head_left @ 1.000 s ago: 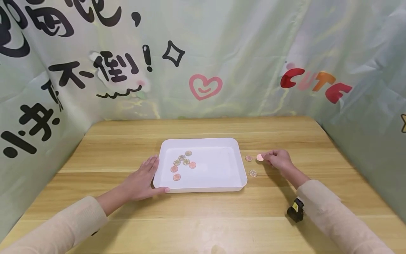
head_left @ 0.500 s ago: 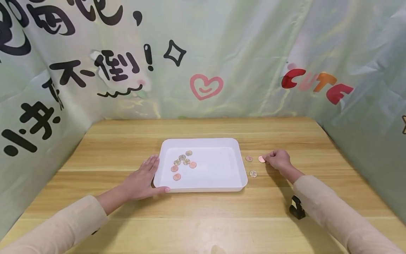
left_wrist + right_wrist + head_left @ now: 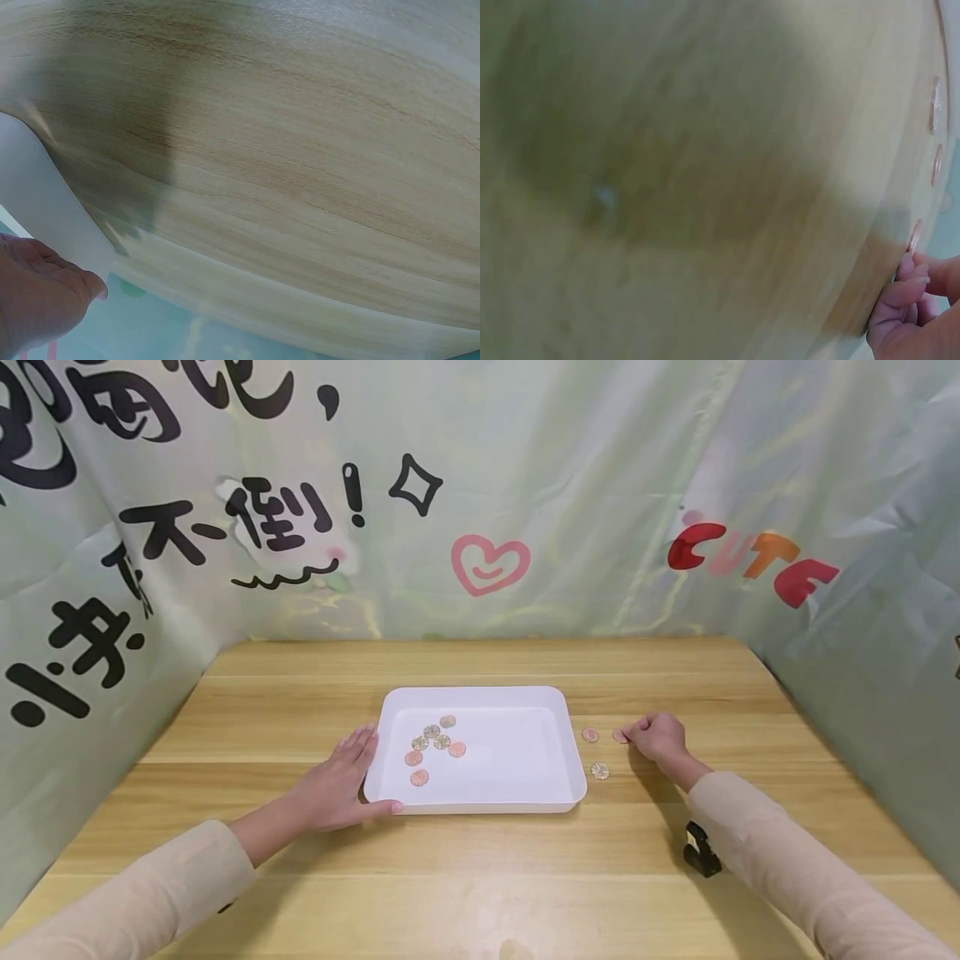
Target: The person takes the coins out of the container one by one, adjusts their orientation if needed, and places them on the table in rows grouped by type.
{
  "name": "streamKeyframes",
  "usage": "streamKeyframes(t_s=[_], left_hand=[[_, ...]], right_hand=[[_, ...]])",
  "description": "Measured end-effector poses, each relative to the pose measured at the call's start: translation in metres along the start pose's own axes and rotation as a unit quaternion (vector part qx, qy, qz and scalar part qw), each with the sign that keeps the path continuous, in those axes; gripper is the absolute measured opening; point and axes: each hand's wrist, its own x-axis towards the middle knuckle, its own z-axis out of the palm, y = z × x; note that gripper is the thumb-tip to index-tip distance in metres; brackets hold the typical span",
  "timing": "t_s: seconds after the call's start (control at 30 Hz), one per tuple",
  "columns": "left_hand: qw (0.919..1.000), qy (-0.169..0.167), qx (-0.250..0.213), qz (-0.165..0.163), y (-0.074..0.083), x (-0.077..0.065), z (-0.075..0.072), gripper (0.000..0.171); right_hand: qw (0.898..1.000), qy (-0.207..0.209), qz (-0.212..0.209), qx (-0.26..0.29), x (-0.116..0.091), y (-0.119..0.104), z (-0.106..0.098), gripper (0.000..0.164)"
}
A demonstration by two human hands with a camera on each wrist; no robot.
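Observation:
A white rectangular tray (image 3: 510, 760) stands on the wooden table in the head view, with several copper- and brass-coloured coins lying in its left half. My left hand (image 3: 341, 789) rests against the tray's left side, fingers straight, thumb along the front rim. To the right of the tray, my right hand (image 3: 657, 737) has its fingers curled and pinches the edge of a copper coin (image 3: 619, 737); its fingertips partly cover that coin. The right wrist view shows the fingertips at the coin (image 3: 915, 235), low over the table. Another copper coin (image 3: 590, 735) and a brass-coloured coin (image 3: 600, 771) lie nearer the tray.
The wooden table (image 3: 480, 877) extends around the tray. Printed fabric (image 3: 585, 510) closes off the back and both sides. A black device (image 3: 702, 850) is at the right sleeve (image 3: 757, 835).
The copper coin at my right fingertips has gone from bright and plain-looking to darker and patterned, seemingly lying flatter. My right forearm has shifted slightly; the left hand holds its place.

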Motion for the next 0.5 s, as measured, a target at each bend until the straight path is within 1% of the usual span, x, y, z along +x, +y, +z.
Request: streamKeyframes(t_s=[0.17, 0.23, 0.33, 0.47, 0.5], left_hand=[[1.0000, -0.002, 0.002, 0.001, 0.000, 0.000, 0.000, 0.105], [1.0000, -0.002, 0.004, 0.001, 0.000, 0.000, 0.000, 0.104], [1.0000, -0.001, 0.008, 0.002, 0.000, 0.000, 0.000, 0.104], [0.9998, 0.001, 0.017, 0.005, -0.001, 0.001, 0.000, 0.104], [0.9998, 0.001, 0.019, 0.005, -0.001, 0.001, 0.000, 0.104]], right_hand=[[0.999, -0.006, 0.008, 0.043, -0.004, -0.002, -0.003, 0.016], [0.998, -0.006, -0.001, 0.061, -0.007, -0.006, -0.005, 0.016], [0.997, 0.004, -0.025, 0.075, -0.013, -0.016, -0.009, 0.021], [0.993, -0.007, -0.049, 0.106, -0.022, -0.035, -0.013, 0.023], [0.992, -0.015, -0.051, 0.118, -0.024, -0.040, -0.014, 0.023]])
